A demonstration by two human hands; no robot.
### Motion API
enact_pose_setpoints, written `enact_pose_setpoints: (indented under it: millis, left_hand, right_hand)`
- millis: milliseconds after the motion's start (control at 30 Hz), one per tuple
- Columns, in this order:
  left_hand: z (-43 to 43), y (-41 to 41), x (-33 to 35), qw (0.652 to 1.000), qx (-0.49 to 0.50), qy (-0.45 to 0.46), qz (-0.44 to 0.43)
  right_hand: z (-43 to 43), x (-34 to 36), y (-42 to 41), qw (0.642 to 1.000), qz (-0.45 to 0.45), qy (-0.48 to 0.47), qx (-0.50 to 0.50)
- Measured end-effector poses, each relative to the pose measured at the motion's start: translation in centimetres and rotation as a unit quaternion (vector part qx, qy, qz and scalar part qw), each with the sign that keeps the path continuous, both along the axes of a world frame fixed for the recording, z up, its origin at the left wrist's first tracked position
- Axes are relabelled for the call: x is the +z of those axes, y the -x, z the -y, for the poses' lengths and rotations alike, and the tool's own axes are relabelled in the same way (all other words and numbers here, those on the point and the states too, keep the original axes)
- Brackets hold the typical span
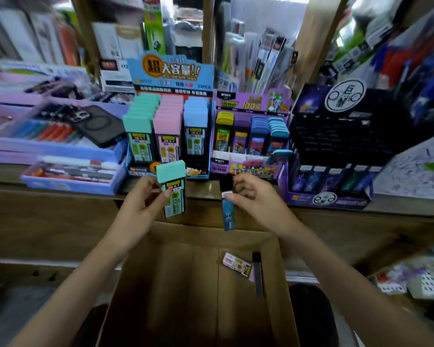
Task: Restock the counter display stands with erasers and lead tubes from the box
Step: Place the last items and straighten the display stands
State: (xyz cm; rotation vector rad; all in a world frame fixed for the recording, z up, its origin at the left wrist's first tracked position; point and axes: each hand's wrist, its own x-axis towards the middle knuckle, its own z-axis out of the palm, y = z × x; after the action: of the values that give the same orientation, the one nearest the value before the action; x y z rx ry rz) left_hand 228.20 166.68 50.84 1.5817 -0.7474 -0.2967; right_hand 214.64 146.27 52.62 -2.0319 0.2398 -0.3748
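1. Step in hand: I'm mid-restock with both hands loaded, lifted above the box (176, 284) and just short of the counter.
2. My left hand (140, 196) is curled round a green case (173, 189), thumb on its face and fingers behind. The case is upright, cap up, just in front of the blue stand (171, 68).
3. My right hand (251, 196) pinches the white top of a slim blue tube (228, 214), which hangs down over the box's far edge.
4. The green column (138, 121) in the blue stand looks like the case's home. I judge the next move is to carry it up and left, then drop it in upright at the front of that row.
5. The blue tube seems to match the slim tubes along the front of the black stand (336, 136). It would go there after, with a reach to the right.
6. A pink case (237, 264) and a black tube (258, 274) lie in the box, so more trips remain.
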Motion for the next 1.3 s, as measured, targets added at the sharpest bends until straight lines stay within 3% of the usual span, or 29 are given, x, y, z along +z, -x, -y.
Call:
enact_pose_setpoints:
  millis: [167, 267, 433, 600, 1033, 1300]
  left_hand:
    - [-1.2, -3.9, 5.0, 0.995, 0.026, 0.059, 0.078]
    - [-2.1, -6.2, 6.4, 0.991, 0.047, 0.068, 0.105]
    - [-2.5, -8.5, 6.4, 0.991, 0.063, 0.078, 0.088]
    - [-2.3, -9.5, 5.2, 0.996, 0.048, 0.006, 0.08]
    - [-1.0, -9.6, 5.8, 0.996, -0.013, 0.012, 0.093]
    - [-1.5, -10.1, 5.3, 0.979, 0.088, -0.046, 0.176]
  right_hand:
    - [1.6, 6.5, -2.8, 0.987, 0.142, 0.013, -0.08]
    - [2.4, 9.0, -4.3, 0.977, 0.18, 0.003, -0.11]
    - [2.3, 9.3, -5.4, 0.979, 0.17, 0.029, -0.111]
    - [1.4, 7.4, -4.7, 0.984, 0.147, 0.032, -0.096]
    - [-1.1, 3.2, -4.9, 0.995, 0.084, 0.013, -0.057]
    - [-2.6, 1.0, -6.7, 0.998, 0.033, 0.012, -0.049]
